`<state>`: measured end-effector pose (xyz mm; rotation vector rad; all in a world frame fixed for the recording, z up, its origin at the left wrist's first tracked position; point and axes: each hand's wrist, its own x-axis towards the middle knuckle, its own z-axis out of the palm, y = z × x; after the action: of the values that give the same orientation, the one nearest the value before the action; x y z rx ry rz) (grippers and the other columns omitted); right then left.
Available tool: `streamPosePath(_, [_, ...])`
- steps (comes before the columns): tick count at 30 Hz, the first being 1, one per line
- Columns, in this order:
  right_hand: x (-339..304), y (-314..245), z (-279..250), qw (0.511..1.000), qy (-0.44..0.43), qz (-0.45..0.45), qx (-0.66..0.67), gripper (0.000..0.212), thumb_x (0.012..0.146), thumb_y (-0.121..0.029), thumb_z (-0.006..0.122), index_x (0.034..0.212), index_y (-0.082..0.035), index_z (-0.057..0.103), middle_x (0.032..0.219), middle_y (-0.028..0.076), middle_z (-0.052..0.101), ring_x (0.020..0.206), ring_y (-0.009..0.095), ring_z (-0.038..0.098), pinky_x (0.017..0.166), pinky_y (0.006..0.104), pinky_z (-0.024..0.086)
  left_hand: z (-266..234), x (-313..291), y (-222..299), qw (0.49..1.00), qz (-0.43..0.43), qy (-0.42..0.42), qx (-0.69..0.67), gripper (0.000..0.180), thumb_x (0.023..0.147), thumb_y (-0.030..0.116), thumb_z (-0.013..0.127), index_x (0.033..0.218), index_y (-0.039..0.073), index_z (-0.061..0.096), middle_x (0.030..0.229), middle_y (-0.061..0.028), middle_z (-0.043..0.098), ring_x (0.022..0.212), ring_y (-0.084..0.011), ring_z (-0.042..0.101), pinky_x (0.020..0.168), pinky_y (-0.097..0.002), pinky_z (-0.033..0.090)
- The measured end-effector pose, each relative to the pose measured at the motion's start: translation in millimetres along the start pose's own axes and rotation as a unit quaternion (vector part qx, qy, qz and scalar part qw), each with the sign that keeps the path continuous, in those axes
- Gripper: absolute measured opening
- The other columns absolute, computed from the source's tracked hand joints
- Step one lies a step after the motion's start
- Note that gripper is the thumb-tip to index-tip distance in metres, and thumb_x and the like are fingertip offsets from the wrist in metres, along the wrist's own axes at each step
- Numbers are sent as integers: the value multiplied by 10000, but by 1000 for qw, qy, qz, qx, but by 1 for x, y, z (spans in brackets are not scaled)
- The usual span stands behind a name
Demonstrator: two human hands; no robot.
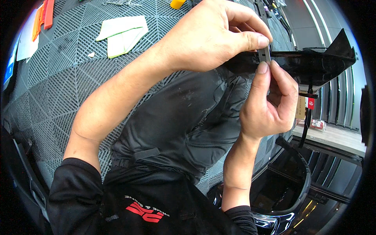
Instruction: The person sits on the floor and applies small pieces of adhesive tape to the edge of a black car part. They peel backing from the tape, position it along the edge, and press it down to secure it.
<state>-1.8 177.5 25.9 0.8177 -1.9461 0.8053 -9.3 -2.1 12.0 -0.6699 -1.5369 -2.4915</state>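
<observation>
My left hand (219, 35) pinches a narrow grey strip (264, 56) between thumb and fingers at the upper right. Just below it, my right hand (270, 100) is closed, its thumb and forefinger on the same strip's lower part. Dark slots or marks show on the strip; its exact kind is unclear, and fingers cover much of it. Behind the fingertips a glossy black trim piece (313, 64) stretches to the right and ends in an upturned point. Whether the strip touches the black piece cannot be made out.
A pale green cloth (123, 35) lies on the grey grid-tile floor (51, 90). Orange and red flat pieces (44, 15) are at the far left, a yellow object (177, 4) at the top. Lower right stands a glossy black car (286, 188). A cardboard tag (300, 105) hangs near the trim piece.
</observation>
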Motion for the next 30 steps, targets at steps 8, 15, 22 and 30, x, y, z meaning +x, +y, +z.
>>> streamPosePath(8, [-5,4,5,1000,7,-12,18,204,787,92,812,968,21,752,906,148,742,781,235,708,748,314,574,-3,5,-18,1000,9,4,18,166,1001,91,679,1124,-14,717,982,-59,735,907,-111,673,830,-273,558])
streamPosePath(15, [-5,6,7,999,11,-20,23,201,782,98,806,958,21,749,892,148,742,773,236,706,733,312,573,4,-3,-6,996,30,34,76,163,1003,100,682,1120,-7,719,973,-47,734,905,-105,671,831,-267,553])
streamPosePath(22, [-6,5,6,1000,0,-10,22,197,783,99,804,955,20,747,880,146,741,768,233,703,725,309,572,2,-3,-7,997,4,26,68,160,1004,103,682,1117,-4,720,972,-43,736,905,-96,667,831,-261,548])
streamPosePath(30, [-1,3,5,999,15,-15,27,207,785,107,804,966,23,752,894,141,732,773,220,701,727,299,572,-5,5,-17,999,13,0,39,168,1006,118,684,1120,0,717,969,-45,733,891,-96,666,819,-262,551])
